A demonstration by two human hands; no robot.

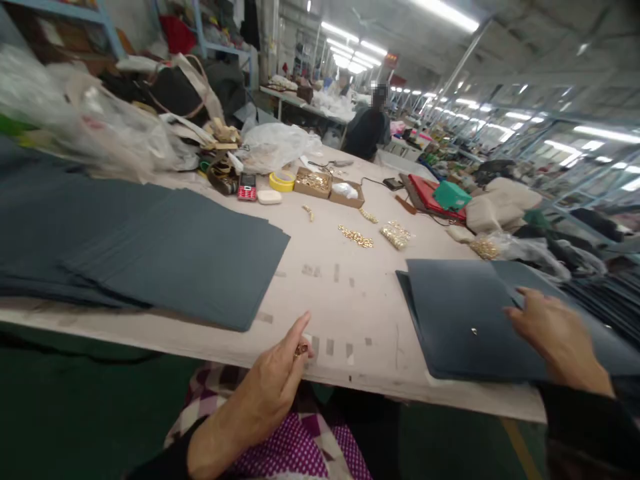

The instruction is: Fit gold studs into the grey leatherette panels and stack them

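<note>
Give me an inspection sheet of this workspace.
Surface: pale tabletop, small grey patches.
Job's things: dark left panels, dark right panels; loose gold pieces between, farther back.
Clutter: yellow tape, phone, cardboard boxes.
Hands: left hand at the near edge, small shiny item at its fingers, held or worn unclear; right hand over the dark right panels.
Cables: dark cord near black device.
Surroundings: person beyond the tabletop, lit ceiling lamps.

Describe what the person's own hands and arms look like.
The left hand and right hand wear no gloves. The left sleeve and right sleeve are dark, leaving the wrists uncovered. A gold piece at the left hand may be a ring.
</note>
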